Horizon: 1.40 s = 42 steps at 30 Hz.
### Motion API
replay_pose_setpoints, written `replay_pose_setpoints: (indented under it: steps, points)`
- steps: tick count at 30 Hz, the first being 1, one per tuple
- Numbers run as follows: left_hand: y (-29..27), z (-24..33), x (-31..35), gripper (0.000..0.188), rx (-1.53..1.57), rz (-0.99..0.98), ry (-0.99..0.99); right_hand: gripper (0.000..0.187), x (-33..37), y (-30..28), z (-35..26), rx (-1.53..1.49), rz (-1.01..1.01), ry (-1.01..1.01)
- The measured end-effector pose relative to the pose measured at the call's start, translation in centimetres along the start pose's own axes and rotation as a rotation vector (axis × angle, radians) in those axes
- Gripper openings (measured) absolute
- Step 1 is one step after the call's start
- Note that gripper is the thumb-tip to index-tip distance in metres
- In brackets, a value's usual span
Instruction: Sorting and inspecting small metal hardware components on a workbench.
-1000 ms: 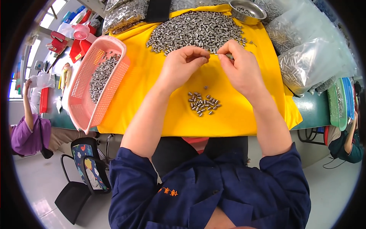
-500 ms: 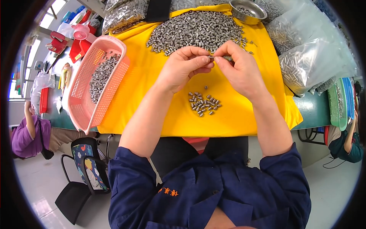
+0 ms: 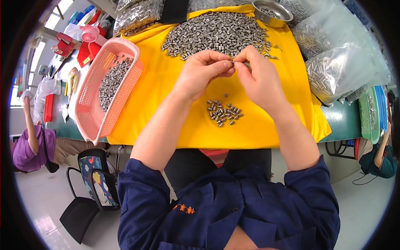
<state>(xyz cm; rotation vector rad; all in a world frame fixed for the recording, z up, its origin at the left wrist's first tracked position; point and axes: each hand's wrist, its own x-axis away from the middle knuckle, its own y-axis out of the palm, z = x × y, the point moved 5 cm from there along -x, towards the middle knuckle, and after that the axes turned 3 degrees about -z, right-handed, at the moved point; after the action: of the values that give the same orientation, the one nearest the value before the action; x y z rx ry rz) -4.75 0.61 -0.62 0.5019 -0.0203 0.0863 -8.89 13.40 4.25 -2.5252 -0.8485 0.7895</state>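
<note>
My left hand (image 3: 204, 75) and my right hand (image 3: 260, 81) meet fingertip to fingertip over the yellow cloth (image 3: 166, 91). Between the left thumb and fingers is a tiny metal part, mostly covered. My right hand is closed on a slim grey-green thing (image 3: 247, 64), whose end reaches the left fingertips; its kind is hard to make out. Behind both hands spreads a big heap of small metal cylinders (image 3: 216, 35). Nearer to me lies a small group of similar cylinders (image 3: 224, 113), with a single cylinder (image 3: 226, 95) just beyond it.
A pink plastic basket (image 3: 85, 100) with metal parts stands at left. A steel bowl (image 3: 287, 16) is at the back right, beside clear bags of metal parts (image 3: 333, 75). A black flat object (image 3: 174, 10) lies behind the heap. Other people (image 3: 35, 148) sit at both sides; a chair (image 3: 79, 216) stands lower left.
My hands stay together in nearly the same place, with my right fingers slightly shifted around the slim thing. The person at far left has raised an arm higher.
</note>
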Motion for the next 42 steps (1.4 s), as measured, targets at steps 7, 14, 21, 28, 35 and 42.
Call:
replay_pose_setpoints:
  steps: [7, 14, 21, 28, 35, 42]
  points:
    - [-0.4, 1.0, 0.7, 0.009, -0.675, 0.055, 0.110, 0.009, -0.6, -1.4, 2.1, -0.184, 0.040, 0.159]
    - [2.0, 2.2, 2.5, 0.015, -1.217, -0.144, 0.299, 0.009, -0.6, -2.0, 1.6, -0.239, 0.055, 0.173]
    - [0.1, 1.9, -3.2, 0.018, -1.670, 0.145, 0.000, 0.008, -0.7, -1.7, 1.5, -0.244, 0.049, 0.187]
    - [-0.4, 1.4, -2.5, 0.015, -1.566, 0.089, 0.056, 0.007, -0.5, -1.6, 1.3, -0.252, 0.046, 0.149]
    - [-0.3, 1.1, -2.0, 0.015, -1.756, 0.053, 0.198, 0.008, -0.6, -1.0, 1.4, -0.239, 0.005, 0.142]
    - [0.6, 1.8, -0.7, 0.016, -0.568, 0.017, -0.043, 0.009, -0.5, -1.3, 1.0, -0.227, -0.030, 0.127]
